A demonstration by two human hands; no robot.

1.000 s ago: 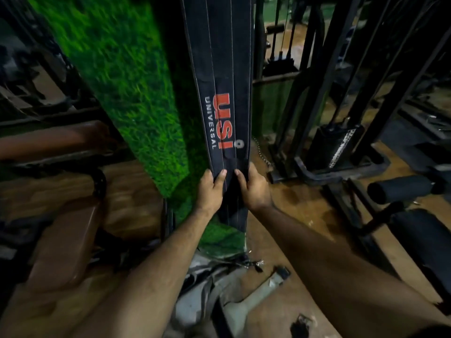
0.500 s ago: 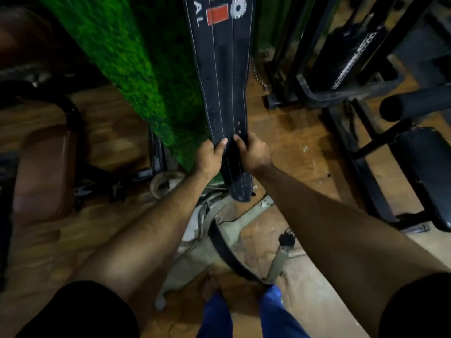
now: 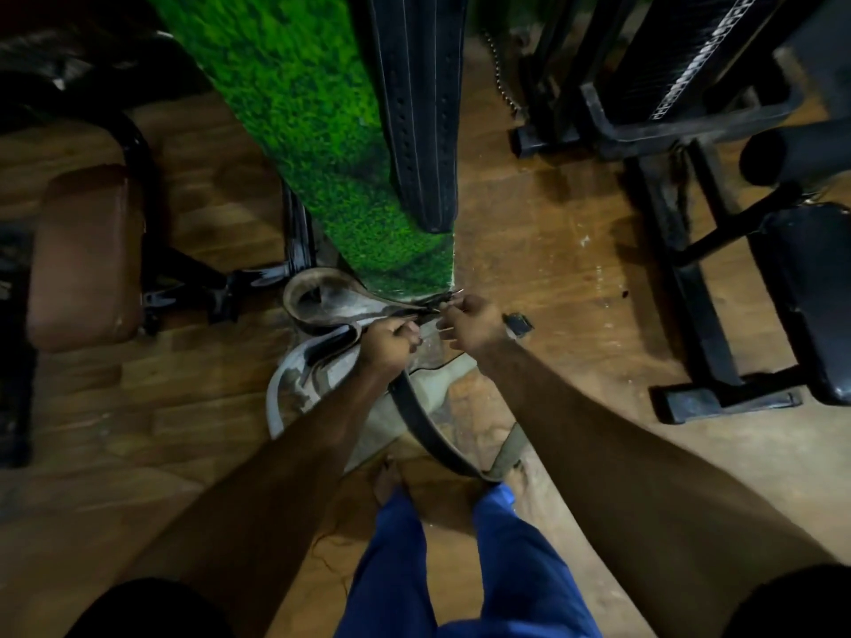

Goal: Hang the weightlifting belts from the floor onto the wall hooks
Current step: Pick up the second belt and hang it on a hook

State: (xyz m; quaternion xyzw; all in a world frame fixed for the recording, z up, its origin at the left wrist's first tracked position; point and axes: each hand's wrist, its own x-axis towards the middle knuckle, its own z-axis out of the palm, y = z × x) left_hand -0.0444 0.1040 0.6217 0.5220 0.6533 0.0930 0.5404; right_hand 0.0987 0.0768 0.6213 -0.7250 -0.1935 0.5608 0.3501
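A black stitched belt (image 3: pixel 421 131) hangs flat against the green grass-covered pillar (image 3: pixel 294 112), its tip free above the floor. Below it, a pile of worn belts lies at the pillar's foot: a brown curled belt (image 3: pixel 317 294), a pale grey belt (image 3: pixel 294 384) and a dark strap (image 3: pixel 428 425) running toward my feet. My left hand (image 3: pixel 391 345) is closed on the narrow end of the brown curled belt. My right hand (image 3: pixel 469 326) pinches the buckle end of the same belt, close beside the left. Which strap each finger touches is partly hidden.
A brown padded bench (image 3: pixel 83 255) with a black frame stands to the left. A black machine base (image 3: pixel 644 117) and a black padded bench (image 3: pixel 810 292) fill the right. A small dark object (image 3: pixel 518 324) lies on the wooden floor near my right hand. My bare feet stand below the pile.
Both hands let go of the hanging black belt and dropped to the pile on the floor, closing on the brown belt's ends. The view tilted downward.
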